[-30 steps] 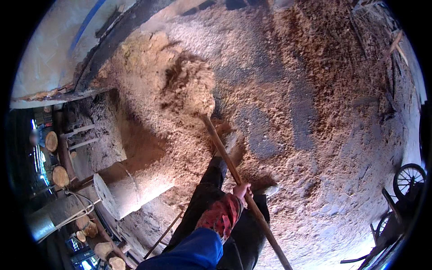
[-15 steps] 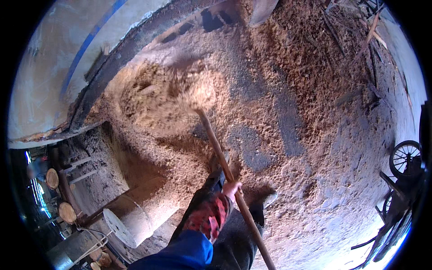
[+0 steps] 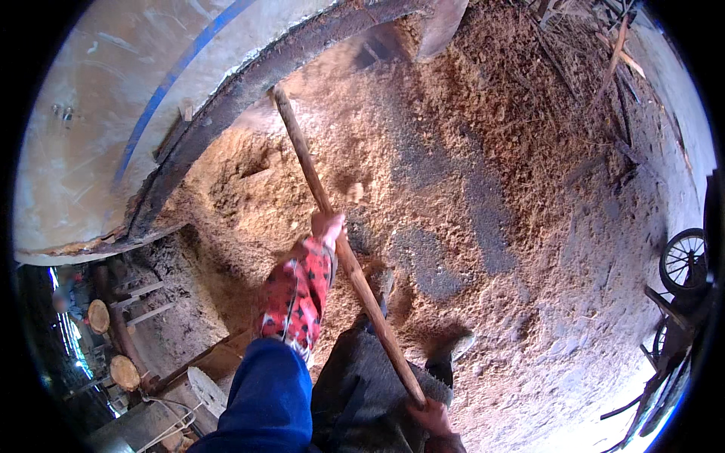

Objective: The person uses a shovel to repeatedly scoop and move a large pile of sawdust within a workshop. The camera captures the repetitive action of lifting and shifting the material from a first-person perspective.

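The wooden handle (image 3: 340,241) runs diagonally from lower right up-left over the sawdust pile (image 3: 249,189). The left hand (image 3: 328,226) clamps it mid-shaft; the right hand (image 3: 432,417) grips its near end.

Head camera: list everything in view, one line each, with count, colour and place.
wooden handle: one, brown, running from the lower centre up to the dark rim, gripped by both hands
sawdust: one wide heap, tan, covering the ground at centre and right
big curved wall: one, pale with a blue stripe, upper left
dark rim: one, black, along the wall's lower edge
cut logs: two round ends showing, light brown, lower left
wheel: one, black, right edge
left hand: one, red patterned sleeve, midway up the handle
right hand: one, at the handle's lower end
legs: dark trousers, bottom centre
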`<state>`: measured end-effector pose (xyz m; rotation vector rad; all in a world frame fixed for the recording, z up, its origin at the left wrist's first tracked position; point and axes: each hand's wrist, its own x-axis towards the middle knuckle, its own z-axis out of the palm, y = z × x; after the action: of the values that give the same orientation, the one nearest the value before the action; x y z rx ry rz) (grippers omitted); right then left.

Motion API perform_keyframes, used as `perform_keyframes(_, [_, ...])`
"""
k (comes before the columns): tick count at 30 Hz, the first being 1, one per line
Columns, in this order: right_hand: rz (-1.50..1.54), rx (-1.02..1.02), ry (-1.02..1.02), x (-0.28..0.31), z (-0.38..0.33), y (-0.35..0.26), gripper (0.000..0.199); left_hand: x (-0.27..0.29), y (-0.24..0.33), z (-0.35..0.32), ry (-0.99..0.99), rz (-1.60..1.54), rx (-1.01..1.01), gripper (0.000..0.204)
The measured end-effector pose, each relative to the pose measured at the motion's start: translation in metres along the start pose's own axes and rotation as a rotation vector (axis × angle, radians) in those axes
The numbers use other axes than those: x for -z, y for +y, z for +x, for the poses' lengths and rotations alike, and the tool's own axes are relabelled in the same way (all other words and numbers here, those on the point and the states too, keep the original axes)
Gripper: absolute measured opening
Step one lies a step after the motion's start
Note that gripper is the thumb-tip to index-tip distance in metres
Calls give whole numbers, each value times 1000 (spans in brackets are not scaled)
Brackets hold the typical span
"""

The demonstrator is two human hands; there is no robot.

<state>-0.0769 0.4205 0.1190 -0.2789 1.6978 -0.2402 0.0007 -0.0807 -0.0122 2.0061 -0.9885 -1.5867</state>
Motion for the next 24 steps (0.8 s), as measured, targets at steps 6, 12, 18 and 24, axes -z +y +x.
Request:
perform_keyframes(6, [-340, 103, 157, 42, -97, 110, 30, -15, -122, -144, -291, -537, 403, 13])
perform_keyframes(12, [-383, 16, 18, 99, -215, 189, 33, -67, -222, -257, -262, -488, 769, 18])
perform_keyframes(18, [-741, -154, 138, 144, -315, 280, 25, -114, -281, -366, -372, -584, 1006, 20])
perform_keyframes(24, [-996, -181, 338, 208, -403, 319, 24, -183, -269, -481, -500, -644, 1126, 20])
